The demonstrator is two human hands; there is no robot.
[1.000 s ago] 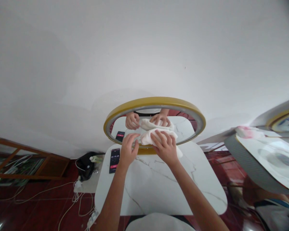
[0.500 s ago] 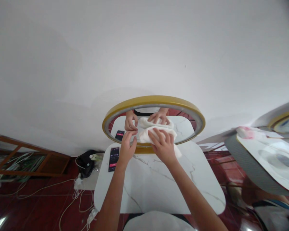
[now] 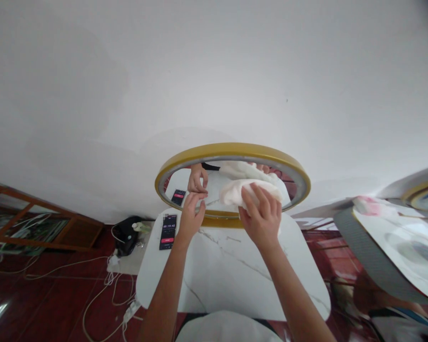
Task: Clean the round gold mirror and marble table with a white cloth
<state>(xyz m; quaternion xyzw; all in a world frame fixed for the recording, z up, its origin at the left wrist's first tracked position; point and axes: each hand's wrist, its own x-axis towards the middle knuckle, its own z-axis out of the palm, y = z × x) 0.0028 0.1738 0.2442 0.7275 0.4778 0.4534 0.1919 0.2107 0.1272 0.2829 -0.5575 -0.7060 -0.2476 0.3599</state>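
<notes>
A round mirror with a gold frame (image 3: pixel 231 149) stands at the back of a white marbled table (image 3: pixel 228 280), against the wall. My right hand (image 3: pixel 262 216) holds a bunched white cloth (image 3: pixel 235 192) in front of the right part of the glass. The fingers are spread over the cloth. My left hand (image 3: pixel 193 213) is at the lower left of the mirror, its fingertips at the glass, thumb apart from the fingers and nothing held. Both hands and the cloth are reflected in the mirror.
A phone (image 3: pixel 168 232) showing a timer lies on the table left of my left hand. Cables and a black bag (image 3: pixel 127 236) are at the left, beside a wooden rack (image 3: pixel 78 235). A second white table (image 3: pixel 403 237) with a pink and white cloth (image 3: pixel 373 206) stands at the right.
My right hand has moved to the right with the cloth, which now appears lifted off the tabletop. My left hand has stayed nearly in place. The view has shifted slightly.
</notes>
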